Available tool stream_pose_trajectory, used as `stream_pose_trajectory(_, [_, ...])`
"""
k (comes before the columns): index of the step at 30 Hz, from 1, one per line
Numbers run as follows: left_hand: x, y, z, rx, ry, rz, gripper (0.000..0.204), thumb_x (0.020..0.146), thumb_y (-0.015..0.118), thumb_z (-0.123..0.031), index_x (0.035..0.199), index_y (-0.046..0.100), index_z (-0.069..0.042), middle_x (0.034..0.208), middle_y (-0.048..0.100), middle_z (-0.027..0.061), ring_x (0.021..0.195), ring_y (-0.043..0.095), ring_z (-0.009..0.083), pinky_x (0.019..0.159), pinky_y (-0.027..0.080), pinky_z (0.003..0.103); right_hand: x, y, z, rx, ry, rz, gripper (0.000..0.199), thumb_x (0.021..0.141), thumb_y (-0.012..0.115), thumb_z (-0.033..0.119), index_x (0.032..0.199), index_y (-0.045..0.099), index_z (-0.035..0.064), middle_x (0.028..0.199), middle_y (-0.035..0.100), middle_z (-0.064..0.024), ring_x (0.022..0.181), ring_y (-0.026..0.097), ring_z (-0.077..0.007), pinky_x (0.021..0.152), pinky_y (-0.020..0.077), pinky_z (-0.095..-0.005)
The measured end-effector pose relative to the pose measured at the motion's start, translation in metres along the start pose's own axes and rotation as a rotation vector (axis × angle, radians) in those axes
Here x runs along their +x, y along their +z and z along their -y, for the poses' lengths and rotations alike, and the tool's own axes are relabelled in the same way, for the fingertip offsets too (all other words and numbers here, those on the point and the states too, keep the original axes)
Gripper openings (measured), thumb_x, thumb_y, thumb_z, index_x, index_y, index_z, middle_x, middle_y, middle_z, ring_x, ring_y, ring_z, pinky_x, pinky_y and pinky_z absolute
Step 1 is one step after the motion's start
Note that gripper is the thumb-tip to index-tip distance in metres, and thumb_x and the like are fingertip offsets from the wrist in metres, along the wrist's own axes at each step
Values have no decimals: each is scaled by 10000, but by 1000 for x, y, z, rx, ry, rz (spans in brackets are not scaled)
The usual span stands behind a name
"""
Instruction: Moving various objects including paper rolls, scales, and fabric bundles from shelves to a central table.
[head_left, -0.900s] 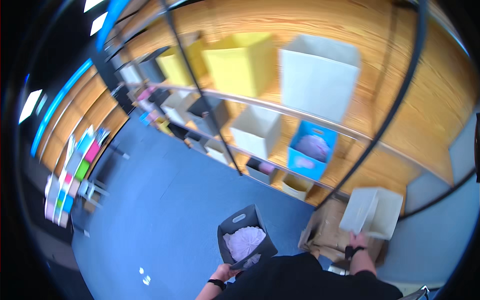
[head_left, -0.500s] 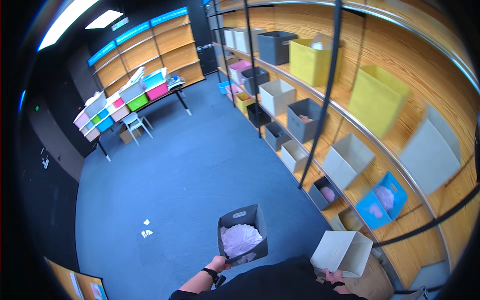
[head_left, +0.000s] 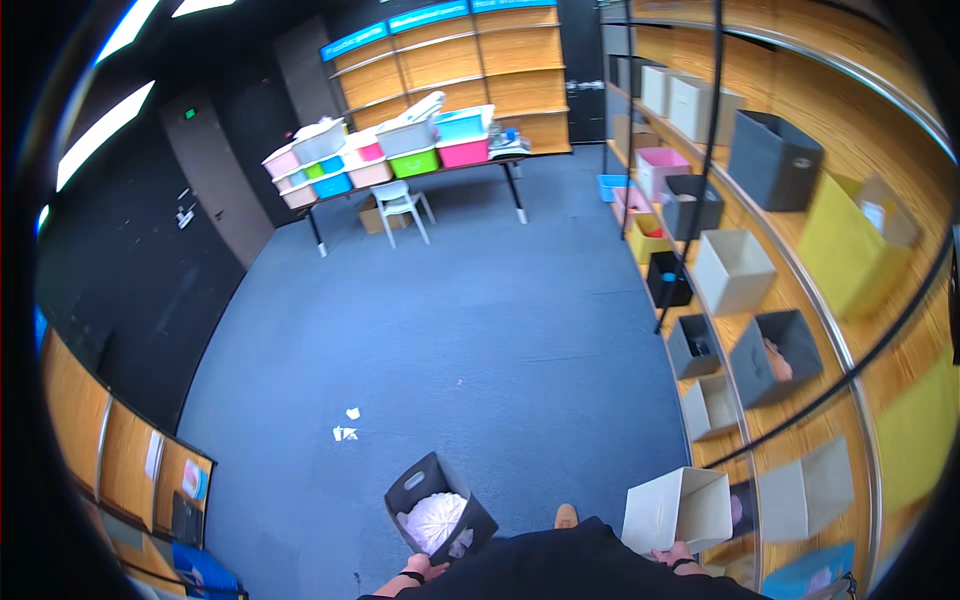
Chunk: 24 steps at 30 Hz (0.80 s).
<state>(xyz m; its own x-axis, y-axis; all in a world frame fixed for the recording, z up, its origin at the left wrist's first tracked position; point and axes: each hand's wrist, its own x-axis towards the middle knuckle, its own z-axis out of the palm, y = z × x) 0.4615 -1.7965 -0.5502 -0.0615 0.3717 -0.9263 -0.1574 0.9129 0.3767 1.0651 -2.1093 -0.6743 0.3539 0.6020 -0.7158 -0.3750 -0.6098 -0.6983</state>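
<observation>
A dark grey storage bin [head_left: 412, 481] hangs tilted from my left hand [head_left: 427, 568], whose fingers close on its near rim. Inside it lies a bundled pale lilac plastic bag [head_left: 437, 519], round and pleated. Off to the right, my right hand [head_left: 672, 553] grips the lower edge of a cream-white storage bin [head_left: 655, 511]. That bin lies tipped with its opening toward the shelves, and the part of its inside that shows holds nothing.
A tall wooden shelf unit with black posts [head_left: 714, 90] runs along the right, loaded with fabric bins. At the back, a table carries colourful tubs [head_left: 465, 151], with a white chair [head_left: 398, 205] before it. White scraps [head_left: 345, 434] lie on the blue floor.
My view has swung to the right and up, showing more of the room and the left shelf. Both bins are still in my hands; the dark grey one is tilted differently.
</observation>
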Motion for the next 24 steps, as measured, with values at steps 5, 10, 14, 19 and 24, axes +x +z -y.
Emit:
stream_pose_trajectory(5, [2,18,-39,-214,-6,-141,458,954,279,-126,1401,318,-39,1208,571,228,971,644,464,750,524,557,155,30,160,238,215,-50,409,936,434,9,1333,427,-88,1234,551,-283,1122,554,-445,980,468,-495])
stream_pose_trajectory(10, [53,94,-134,-318,-19,-140,455,961,296,-163,1397,323,-36,1204,564,231,976,637,462,750,524,564,309,45,265,-79,-6,-63,403,969,394,94,1335,439,-70,1261,563,-234,1143,547,-435,973,459,-524])
stream_pose_trajectory(14, [109,149,-222,-367,-25,-138,455,967,310,-193,1393,327,-33,1201,558,234,980,631,461,750,524,570,356,118,411,621,92,-121,446,974,256,125,1335,442,-59,1296,554,-229,1144,553,-434,952,454,-573])
stream_pose_trajectory(19, [180,243,-374,-303,-63,-78,459,975,327,-231,1388,332,-31,1197,551,238,985,624,459,750,524,578,390,160,546,603,-22,-215,407,931,290,52,1278,488,-28,1253,558,-240,1108,565,-435,912,470,-601])
stream_pose_trajectory(24, [253,349,-535,-247,-70,-16,468,982,345,-269,1383,337,-28,1193,544,241,990,617,457,751,525,585,460,185,676,420,-112,-296,462,892,295,-9,1328,449,-16,1301,529,-228,1114,573,-418,864,489,-561])
